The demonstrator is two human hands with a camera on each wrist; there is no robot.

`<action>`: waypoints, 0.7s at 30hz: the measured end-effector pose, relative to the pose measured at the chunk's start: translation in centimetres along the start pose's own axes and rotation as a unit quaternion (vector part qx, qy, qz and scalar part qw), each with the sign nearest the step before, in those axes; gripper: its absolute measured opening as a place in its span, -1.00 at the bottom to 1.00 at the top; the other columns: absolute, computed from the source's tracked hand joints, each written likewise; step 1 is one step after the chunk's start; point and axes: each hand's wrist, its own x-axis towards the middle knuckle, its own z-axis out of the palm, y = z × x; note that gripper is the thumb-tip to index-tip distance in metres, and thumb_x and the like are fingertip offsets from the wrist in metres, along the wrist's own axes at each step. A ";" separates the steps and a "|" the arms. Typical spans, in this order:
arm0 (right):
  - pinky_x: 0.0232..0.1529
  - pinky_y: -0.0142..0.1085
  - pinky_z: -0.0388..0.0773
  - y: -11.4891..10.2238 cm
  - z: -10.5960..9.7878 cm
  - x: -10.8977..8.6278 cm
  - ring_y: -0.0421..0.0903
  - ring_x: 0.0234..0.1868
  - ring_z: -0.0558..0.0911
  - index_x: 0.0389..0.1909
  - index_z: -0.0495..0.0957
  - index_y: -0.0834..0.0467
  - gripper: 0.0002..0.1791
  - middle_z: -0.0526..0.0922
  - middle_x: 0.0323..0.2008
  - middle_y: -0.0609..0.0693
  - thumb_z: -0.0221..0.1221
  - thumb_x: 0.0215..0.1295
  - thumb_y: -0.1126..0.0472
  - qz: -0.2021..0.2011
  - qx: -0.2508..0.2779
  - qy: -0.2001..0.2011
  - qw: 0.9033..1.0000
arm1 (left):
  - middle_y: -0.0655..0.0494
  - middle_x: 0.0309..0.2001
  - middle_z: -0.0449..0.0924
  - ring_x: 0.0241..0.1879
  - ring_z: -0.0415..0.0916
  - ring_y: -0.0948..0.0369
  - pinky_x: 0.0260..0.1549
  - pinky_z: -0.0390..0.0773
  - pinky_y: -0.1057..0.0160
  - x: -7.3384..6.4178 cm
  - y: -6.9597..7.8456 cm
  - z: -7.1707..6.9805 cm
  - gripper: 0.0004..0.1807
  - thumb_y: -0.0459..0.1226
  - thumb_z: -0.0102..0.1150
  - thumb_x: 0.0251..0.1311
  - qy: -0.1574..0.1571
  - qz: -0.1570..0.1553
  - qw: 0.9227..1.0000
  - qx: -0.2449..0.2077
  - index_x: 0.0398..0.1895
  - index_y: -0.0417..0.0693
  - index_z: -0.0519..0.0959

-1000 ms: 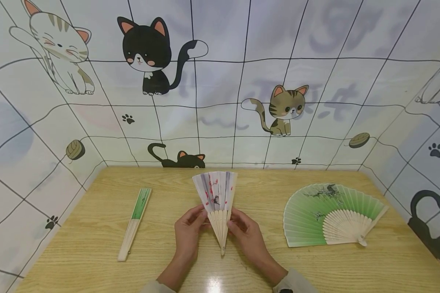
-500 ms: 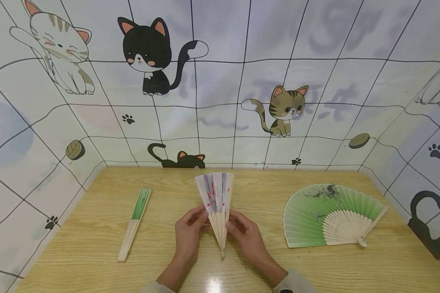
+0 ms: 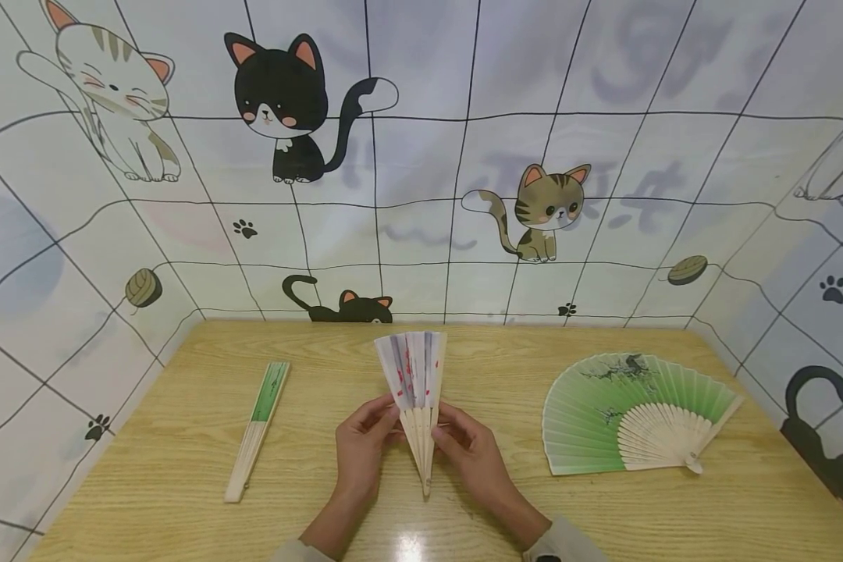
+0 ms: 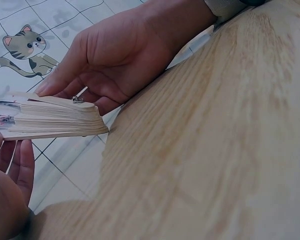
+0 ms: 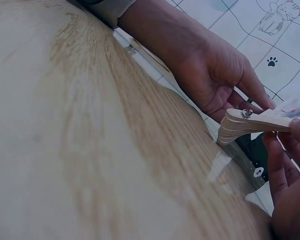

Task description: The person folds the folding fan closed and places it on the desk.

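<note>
Between both hands, a white folding fan with red blossoms and pale wooden ribs is spread narrowly, its pivot end toward the person. The left hand pinches its left edge, thumb in front. On the opposite edge, the right hand holds the ribs with thumb and fingers. Seen in the left wrist view, the ribs lie stacked close together, with a metal pivot pin at their end. Some fingertips are hidden behind the fan.
A folded green fan lies left on the wooden table. To the right, a green fan lies spread open. Behind stands a cat-patterned backdrop, which also rises on both sides.
Between the first frame and the middle one, the white fan narrowed as its right edge moved left, and it dropped slightly. Since then hands and fan have barely moved.
</note>
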 end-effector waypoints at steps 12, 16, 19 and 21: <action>-0.18 -0.16 0.66 -0.5 0.0 -0.1 -0.09 -0.08 0.59 0.25 0.41 0.19 -0.58 0.56 0.04 0.13 0.09 0.42 0.23 -0.002 -0.007 -0.028 1.000 | -0.11 -0.32 0.61 -0.42 0.60 0.14 -0.45 0.69 0.20 -0.1 0.1 0.0 -0.68 -0.42 0.30 0.12 -0.011 0.001 1.000 0.019 -0.07 -0.44 0.57; -0.19 -0.13 0.66 -1.5 0.1 -0.2 -0.10 -0.12 0.59 0.25 0.41 0.25 -0.59 0.58 -0.02 0.18 0.07 0.42 0.29 -0.001 -0.010 -0.034 0.999 | -0.11 -0.30 0.61 -0.42 0.60 0.14 -0.45 0.69 0.19 -0.1 0.0 -0.1 -0.69 -0.41 0.30 0.13 -0.013 0.001 1.000 0.023 -0.07 -0.41 0.58; -0.20 -0.13 0.65 -2.6 0.2 -0.3 -0.11 -0.13 0.59 0.22 0.41 0.32 -0.61 0.60 -0.07 0.22 0.07 0.41 0.34 -0.005 -0.014 -0.035 0.999 | -0.09 -0.30 0.62 -0.41 0.60 0.14 -0.45 0.69 0.19 -0.1 0.0 -0.1 -0.70 -0.40 0.29 0.14 -0.018 0.004 1.000 0.025 -0.07 -0.39 0.59; -0.20 -0.16 0.65 -3.1 0.3 -0.4 -0.12 -0.12 0.59 0.20 0.41 0.35 -0.62 0.60 -0.07 0.23 0.07 0.40 0.36 -0.013 -0.015 -0.035 0.999 | -0.08 -0.31 0.62 -0.41 0.61 0.14 -0.44 0.69 0.18 -0.2 0.1 -0.1 -0.70 -0.39 0.29 0.15 -0.021 0.007 0.999 0.024 -0.07 -0.39 0.58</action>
